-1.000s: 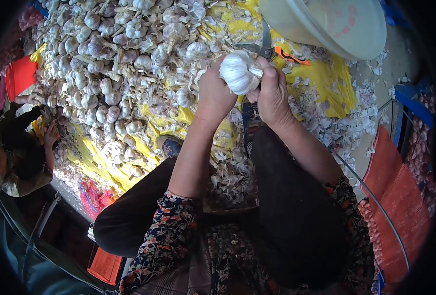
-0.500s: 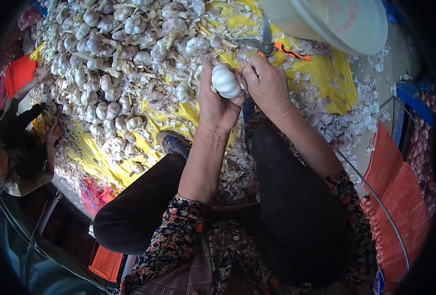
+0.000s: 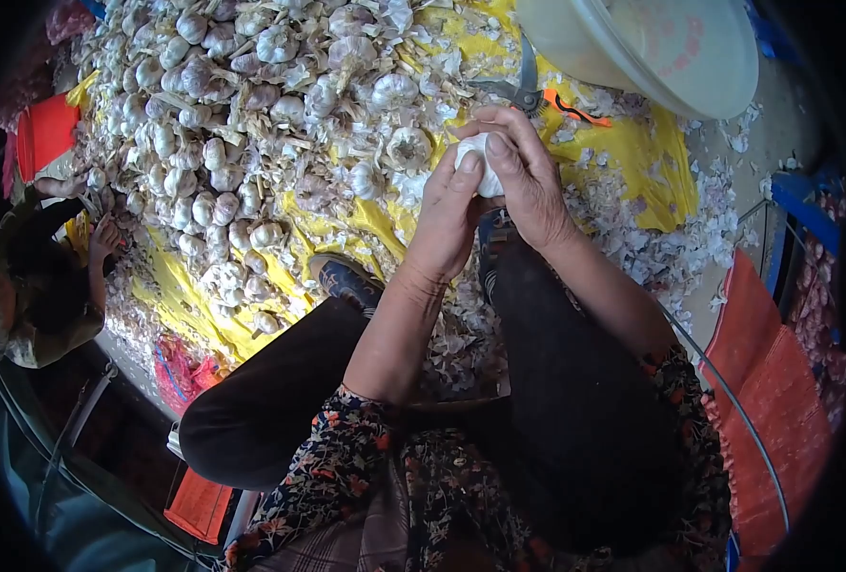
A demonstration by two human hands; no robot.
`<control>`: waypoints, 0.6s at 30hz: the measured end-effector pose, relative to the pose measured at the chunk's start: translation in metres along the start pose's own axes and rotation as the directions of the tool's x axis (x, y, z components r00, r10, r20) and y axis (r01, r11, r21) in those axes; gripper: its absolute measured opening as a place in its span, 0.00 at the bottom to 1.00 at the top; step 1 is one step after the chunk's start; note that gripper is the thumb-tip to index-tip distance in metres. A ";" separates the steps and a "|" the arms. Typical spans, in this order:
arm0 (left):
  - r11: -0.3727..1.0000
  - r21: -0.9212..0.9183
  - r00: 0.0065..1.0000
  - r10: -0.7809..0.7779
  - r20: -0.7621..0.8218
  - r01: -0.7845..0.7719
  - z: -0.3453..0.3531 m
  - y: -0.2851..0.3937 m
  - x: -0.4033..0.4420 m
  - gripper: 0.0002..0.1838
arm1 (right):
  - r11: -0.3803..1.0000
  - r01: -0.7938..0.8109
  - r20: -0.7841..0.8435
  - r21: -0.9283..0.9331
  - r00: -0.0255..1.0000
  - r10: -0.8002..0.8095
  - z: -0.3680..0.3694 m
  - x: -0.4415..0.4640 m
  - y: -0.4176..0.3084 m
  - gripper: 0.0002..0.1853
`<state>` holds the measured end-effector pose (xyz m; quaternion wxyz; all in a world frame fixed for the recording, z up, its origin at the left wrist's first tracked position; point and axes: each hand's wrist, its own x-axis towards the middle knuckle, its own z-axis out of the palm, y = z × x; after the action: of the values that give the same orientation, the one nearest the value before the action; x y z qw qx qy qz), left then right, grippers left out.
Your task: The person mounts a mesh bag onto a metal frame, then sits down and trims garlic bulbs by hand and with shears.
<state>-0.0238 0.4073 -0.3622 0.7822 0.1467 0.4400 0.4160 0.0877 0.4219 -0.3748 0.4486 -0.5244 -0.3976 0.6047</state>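
White skin is about all you can see of my bulb (image 3: 487, 179) right now, since it's tucked up between my two hands over the litter of loose skins. Half a second ago it sat out in the open in my left hand (image 3: 449, 205), with my right hand (image 3: 528, 186) just beside it; now the right has closed over too, so fingers on both sides are wrapped round it and both thumbs press on top. I'd take that to mean the bulb's being worked by both hands, not just held by one. Downside: the stem and root end are buried, and most of my left fingers are behind it, so no clue how clean it is. The cutters (image 3: 526, 98) lie just past my right hand, with one dark arm running up by the tub (image 3: 570, 43), which is cut off by the top edge. Way over left, the co-worker (image 3: 37, 324) is too dim to tell what they're holding.
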 end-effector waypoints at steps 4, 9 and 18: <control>0.838 0.478 0.953 0.304 -0.010 -0.263 -0.011 -0.012 0.022 0.29 | 0.995 0.037 0.010 -0.090 0.999 -0.036 -0.001 0.004 0.012 0.23; 0.945 0.318 0.979 -0.017 -0.202 0.082 -0.003 0.006 0.022 0.29 | 0.762 0.391 0.176 -0.517 0.919 -0.352 -0.019 0.006 0.003 0.30; 0.252 0.951 0.916 0.397 0.067 -0.178 0.003 0.057 0.013 0.11 | 0.113 0.459 0.142 -0.881 0.484 -0.864 -0.069 0.030 -0.098 0.21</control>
<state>-0.0472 0.4523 -0.3338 0.4116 0.6133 0.6348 0.2269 0.1671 0.4791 -0.2993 0.4327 -0.5342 -0.7223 -0.0759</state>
